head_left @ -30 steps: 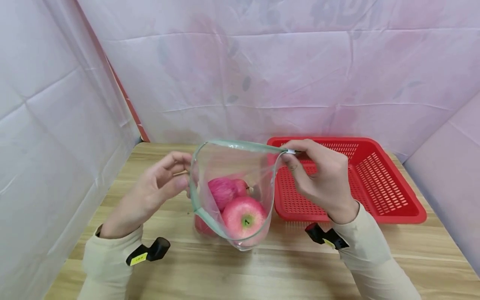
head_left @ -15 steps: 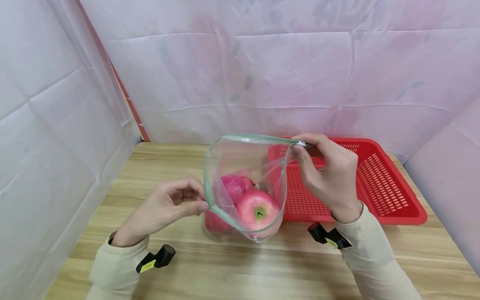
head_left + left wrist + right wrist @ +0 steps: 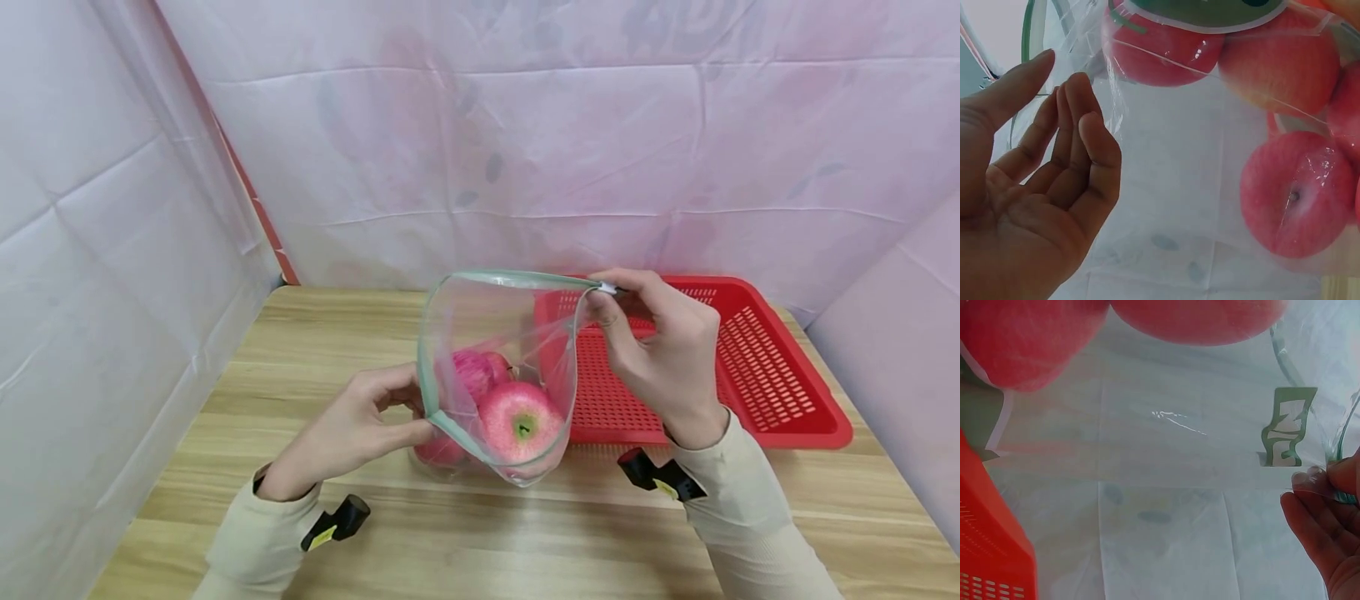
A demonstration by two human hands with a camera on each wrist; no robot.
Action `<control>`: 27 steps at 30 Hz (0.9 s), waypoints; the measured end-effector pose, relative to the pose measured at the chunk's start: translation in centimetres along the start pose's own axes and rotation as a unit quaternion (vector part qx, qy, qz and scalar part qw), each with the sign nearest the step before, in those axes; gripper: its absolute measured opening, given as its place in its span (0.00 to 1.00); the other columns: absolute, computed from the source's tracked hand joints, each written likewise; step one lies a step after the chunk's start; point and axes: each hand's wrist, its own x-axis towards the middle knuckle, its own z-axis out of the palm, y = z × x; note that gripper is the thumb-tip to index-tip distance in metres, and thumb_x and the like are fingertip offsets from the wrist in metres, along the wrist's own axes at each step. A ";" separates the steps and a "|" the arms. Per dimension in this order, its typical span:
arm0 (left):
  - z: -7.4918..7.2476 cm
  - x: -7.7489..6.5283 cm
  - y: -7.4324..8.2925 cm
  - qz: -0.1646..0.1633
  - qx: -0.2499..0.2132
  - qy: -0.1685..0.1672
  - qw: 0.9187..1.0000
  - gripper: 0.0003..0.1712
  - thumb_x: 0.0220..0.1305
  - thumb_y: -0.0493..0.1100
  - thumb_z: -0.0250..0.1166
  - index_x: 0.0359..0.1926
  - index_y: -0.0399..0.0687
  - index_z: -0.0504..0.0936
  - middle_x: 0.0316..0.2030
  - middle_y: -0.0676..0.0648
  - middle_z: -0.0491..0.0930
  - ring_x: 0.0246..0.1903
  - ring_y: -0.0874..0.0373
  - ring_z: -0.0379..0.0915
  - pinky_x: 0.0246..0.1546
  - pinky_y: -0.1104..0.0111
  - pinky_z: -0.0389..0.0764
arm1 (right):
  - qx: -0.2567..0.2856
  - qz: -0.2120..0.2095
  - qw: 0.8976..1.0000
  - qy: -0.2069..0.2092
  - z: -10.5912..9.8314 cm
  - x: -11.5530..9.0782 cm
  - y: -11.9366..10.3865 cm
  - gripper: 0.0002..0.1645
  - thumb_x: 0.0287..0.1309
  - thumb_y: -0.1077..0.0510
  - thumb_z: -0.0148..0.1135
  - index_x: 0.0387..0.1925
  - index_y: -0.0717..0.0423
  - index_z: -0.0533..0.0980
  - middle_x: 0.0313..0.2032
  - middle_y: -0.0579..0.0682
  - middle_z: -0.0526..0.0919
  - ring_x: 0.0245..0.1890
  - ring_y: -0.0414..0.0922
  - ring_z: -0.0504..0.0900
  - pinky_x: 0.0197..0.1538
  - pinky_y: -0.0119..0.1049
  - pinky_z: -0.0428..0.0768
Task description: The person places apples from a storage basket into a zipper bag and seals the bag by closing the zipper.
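A clear zip bag (image 3: 498,317) with a green rim stands spread at the mouth in the head view, holding several red apples (image 3: 517,429). My right hand (image 3: 660,354) pinches its upper right corner by the white slider (image 3: 606,288). At the left rim, my left hand (image 3: 352,429) has its thumb in front of the edge and its fingers partly hidden behind the bag. In the left wrist view, the thumb and bent fingers meet the rim beside an apple (image 3: 1297,194) seen through plastic. Green print (image 3: 1288,428) shows near the pinched corner in the right wrist view.
A red plastic basket (image 3: 798,437) stands behind and right of the bag, partly behind my right hand. The wooden table (image 3: 480,550) is bounded by pale cloth walls (image 3: 525,142) at the back and sides.
The bag has shifted right and slightly away with my right hand. My left hand, loosely at the rim before, has moved right and lower and now grips the rim's left edge.
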 end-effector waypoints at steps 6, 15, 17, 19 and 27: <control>-0.3 -0.1 0.0 0.051 -0.011 0.031 0.998 0.09 0.64 0.29 0.69 0.43 0.41 0.82 0.36 0.47 0.81 0.38 0.60 0.78 0.43 0.69 0.83 | -0.001 -0.001 1.000 -0.002 -0.2 -0.1 0.2 0.09 0.61 0.63 0.70 0.39 0.68 0.83 0.29 0.52 0.88 0.28 0.35 0.87 0.42 0.20 0.82; -1.7 -0.1 0.2 0.127 -0.034 0.116 0.985 0.04 0.64 0.32 0.69 0.39 0.37 0.83 0.37 0.53 0.83 0.34 0.60 0.77 0.39 0.70 0.83 | -0.023 0.006 1.000 0.009 -0.6 0.0 0.5 0.17 0.64 0.53 0.70 0.40 0.67 0.83 0.27 0.54 0.88 0.29 0.33 0.85 0.44 0.18 0.80; -2.1 -0.1 0.2 0.139 -0.039 0.140 0.979 0.04 0.65 0.33 0.68 0.39 0.35 0.83 0.35 0.52 0.83 0.32 0.60 0.77 0.36 0.71 0.82 | -0.028 0.006 0.999 0.015 -0.7 0.0 0.6 0.21 0.66 0.49 0.69 0.40 0.67 0.83 0.26 0.55 0.87 0.28 0.32 0.84 0.44 0.17 0.79; -2.4 -0.1 0.3 0.157 -0.049 0.169 0.972 0.05 0.66 0.33 0.68 0.38 0.33 0.83 0.34 0.52 0.82 0.30 0.60 0.76 0.34 0.72 0.81 | -0.030 0.005 0.999 0.017 -0.8 0.1 0.8 0.24 0.66 0.47 0.68 0.40 0.67 0.83 0.25 0.55 0.87 0.28 0.32 0.84 0.44 0.16 0.79; -3.6 0.3 0.6 0.184 -0.031 0.287 0.940 0.13 0.65 0.34 0.69 0.32 0.25 0.76 0.28 0.51 0.79 0.25 0.61 0.73 0.25 0.75 0.74 | -0.031 0.006 0.999 0.018 -1.3 0.3 0.7 0.12 0.60 0.61 0.72 0.41 0.67 0.84 0.25 0.55 0.86 0.29 0.29 0.81 0.42 0.17 0.78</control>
